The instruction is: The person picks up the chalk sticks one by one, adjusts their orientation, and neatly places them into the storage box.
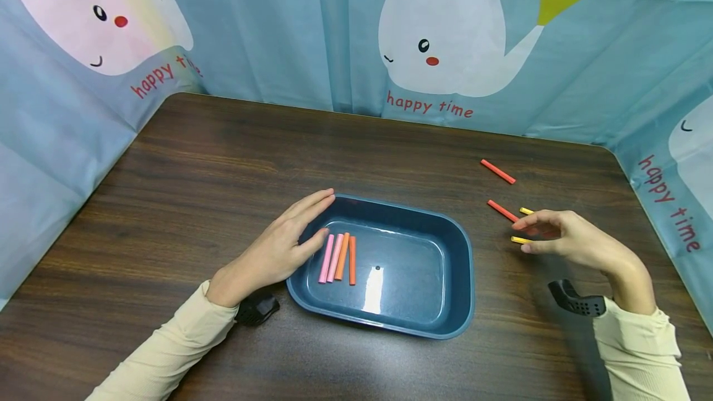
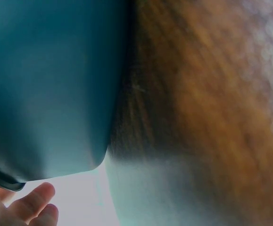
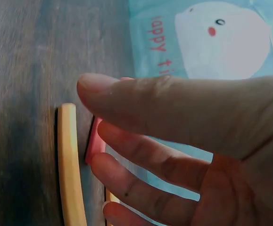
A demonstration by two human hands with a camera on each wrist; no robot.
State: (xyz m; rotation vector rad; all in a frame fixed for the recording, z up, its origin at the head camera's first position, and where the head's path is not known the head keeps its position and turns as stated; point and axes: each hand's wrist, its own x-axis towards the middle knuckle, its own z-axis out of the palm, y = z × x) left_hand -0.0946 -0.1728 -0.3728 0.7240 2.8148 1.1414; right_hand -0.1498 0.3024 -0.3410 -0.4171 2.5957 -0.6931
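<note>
Spread thumb and fingers mark the right hand (image 1: 579,243), with a gap between them and nothing pinched. We place this hand at right in the head view, over two yellow sticks (image 1: 520,240). One red stick (image 1: 502,210) runs partly behind its fingers; a second red stick (image 1: 498,171) lies higher in the frame, apart from the hand. We note the left hand (image 1: 284,240) left of centre, fingers extended at the upper-left rim of a blue tray (image 1: 406,265), thumb over the inside. Within the tray's left part we count four sticks, side by side: two pink sticks (image 1: 335,258), an orange stick (image 1: 342,257) and a darker orange stick (image 1: 352,260). The tray stands below centre on a dark wood-grain table (image 1: 223,159). Cream sleeves (image 1: 172,339) enter from both lower corners. Across the upper frame we record a blue curtain (image 1: 267,17) printed with whales (image 1: 445,23).
</note>
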